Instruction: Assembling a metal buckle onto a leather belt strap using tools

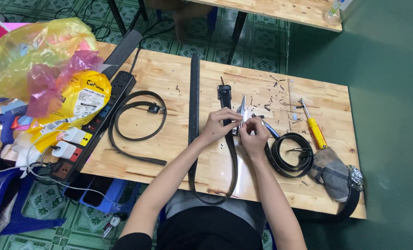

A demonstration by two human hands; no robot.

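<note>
Left hand (217,126) fingers pinch the long dark belt (193,115) at the middle of the wooden desk (178,78). Right hand (254,134) fingers close narrowly on a small metal piece at the belt; it is too small to identify. Metal pliers (242,110) lie just beyond the hands at 12 o'clock. A coiled belt (290,155) rests at 3 o'clock, a yellow-handled screwdriver (314,127) beyond it. A looped belt (137,122) lies at 9 o'clock beside a black power strip (102,118).
</note>
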